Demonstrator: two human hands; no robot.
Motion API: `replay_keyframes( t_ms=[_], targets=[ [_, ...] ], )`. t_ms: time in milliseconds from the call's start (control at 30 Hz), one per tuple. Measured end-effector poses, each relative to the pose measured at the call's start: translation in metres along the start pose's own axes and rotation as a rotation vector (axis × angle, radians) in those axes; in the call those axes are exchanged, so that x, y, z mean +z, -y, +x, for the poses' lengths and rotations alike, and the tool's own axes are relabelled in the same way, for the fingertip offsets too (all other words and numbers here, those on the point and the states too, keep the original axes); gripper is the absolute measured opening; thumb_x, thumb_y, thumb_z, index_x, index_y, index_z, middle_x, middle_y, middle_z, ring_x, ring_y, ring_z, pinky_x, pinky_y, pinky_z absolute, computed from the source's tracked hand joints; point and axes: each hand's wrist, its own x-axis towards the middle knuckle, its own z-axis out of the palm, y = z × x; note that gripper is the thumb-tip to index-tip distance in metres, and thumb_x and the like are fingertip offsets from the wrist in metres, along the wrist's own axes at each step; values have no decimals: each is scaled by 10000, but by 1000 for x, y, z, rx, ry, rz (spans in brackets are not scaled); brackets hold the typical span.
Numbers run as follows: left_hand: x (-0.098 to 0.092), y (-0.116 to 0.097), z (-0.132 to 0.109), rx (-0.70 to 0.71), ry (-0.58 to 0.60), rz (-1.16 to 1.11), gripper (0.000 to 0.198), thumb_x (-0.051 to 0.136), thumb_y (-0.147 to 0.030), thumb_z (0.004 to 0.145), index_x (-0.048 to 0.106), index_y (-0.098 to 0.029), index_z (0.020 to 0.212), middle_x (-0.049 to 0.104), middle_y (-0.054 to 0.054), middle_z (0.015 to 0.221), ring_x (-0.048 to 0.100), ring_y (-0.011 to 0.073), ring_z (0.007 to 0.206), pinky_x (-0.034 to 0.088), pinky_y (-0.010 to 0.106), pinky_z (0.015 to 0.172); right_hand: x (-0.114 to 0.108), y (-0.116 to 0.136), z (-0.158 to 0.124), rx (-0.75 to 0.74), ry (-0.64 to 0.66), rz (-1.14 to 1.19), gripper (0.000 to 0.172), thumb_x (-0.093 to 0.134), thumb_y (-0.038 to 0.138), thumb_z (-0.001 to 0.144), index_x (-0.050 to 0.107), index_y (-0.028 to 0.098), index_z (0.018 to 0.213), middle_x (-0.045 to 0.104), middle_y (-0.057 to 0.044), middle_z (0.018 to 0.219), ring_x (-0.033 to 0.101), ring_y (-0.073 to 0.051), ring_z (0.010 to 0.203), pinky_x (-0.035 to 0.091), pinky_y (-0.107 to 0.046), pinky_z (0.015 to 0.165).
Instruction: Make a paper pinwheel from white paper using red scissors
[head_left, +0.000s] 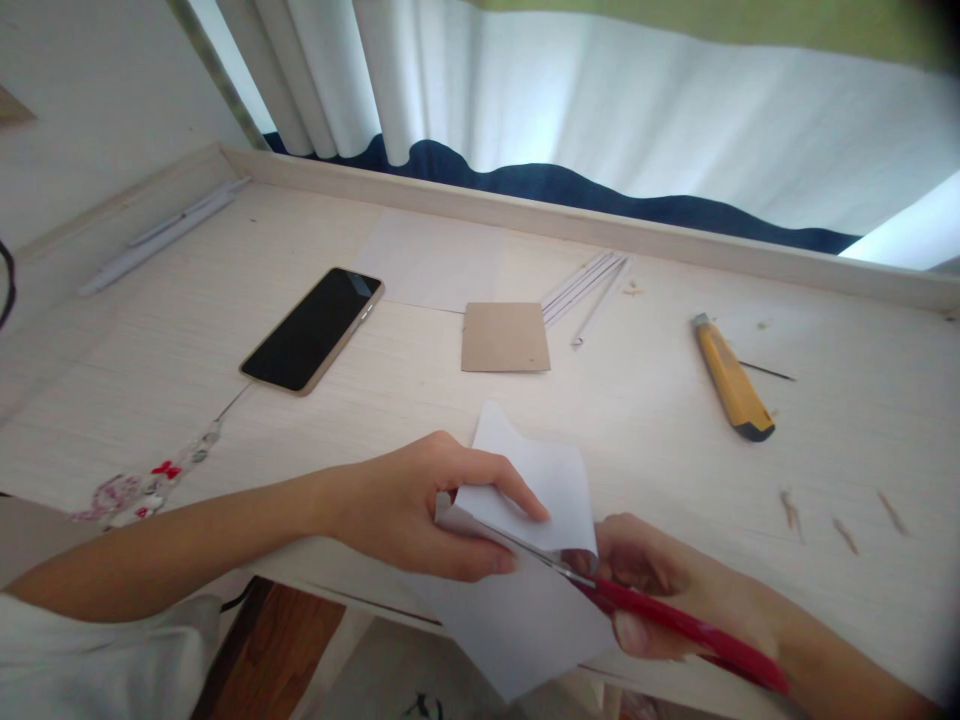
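My left hand (pixel 420 505) pinches a sheet of white paper (pixel 536 485) between thumb and fingers, holding it up over the near edge of the desk. Red-handled scissors (pixel 660 620) are gripped in my right hand (pixel 675 590), and their blades run into the paper from the right, just below my left thumb. Part of the sheet (pixel 517 630) hangs down past the desk edge. Both hands are close together at the front of the desk.
On the pale wooden desk (pixel 637 420) lie a black phone (pixel 313 328), a brown cardboard square (pixel 505 338), thin paper strips (pixel 585 285), a yellow utility knife (pixel 731 380) and a white sheet (pixel 435 262). A curtain (pixel 600 100) hangs behind. A beaded charm (pixel 142 485) rests at left.
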Motion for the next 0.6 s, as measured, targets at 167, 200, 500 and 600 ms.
replay_keyframes(
  t_ms=[167, 200, 500, 600],
  targets=[
    [-1, 0, -1, -6, -7, -5, 294, 568, -254, 730, 569, -128, 996, 566, -6, 600, 449, 58, 463, 353, 140, 442, 2, 5, 2, -11, 59, 56, 441, 598, 560, 626, 471, 148, 723, 352, 57, 597, 278, -38, 504, 190, -178, 439],
    [-1, 0, -1, -11, -6, -4, 295, 567, -255, 731, 567, -129, 998, 566, -5, 600, 450, 59, 465, 354, 142, 445, 3, 6, 2, -26, 70, 60, 428, 595, 548, 639, 465, 148, 718, 347, 60, 588, 270, -33, 493, 180, -178, 432],
    [-1, 0, -1, -18, -5, -19, 288, 565, -241, 730, 566, -136, 998, 588, 4, 633, 473, 67, 488, 369, 150, 459, 6, 10, 4, -115, 140, 131, 355, 575, 481, 700, 459, 151, 764, 351, 70, 545, 286, -18, 424, 185, -149, 370],
    [-1, 0, -1, 1, -28, -23, 280, 575, -236, 724, 577, -138, 986, 592, 1, 633, 477, 65, 490, 372, 146, 463, 5, 6, 3, -107, 85, 60, 397, 578, 516, 679, 472, 146, 775, 356, 45, 617, 299, -31, 482, 218, -143, 389]
  ],
)
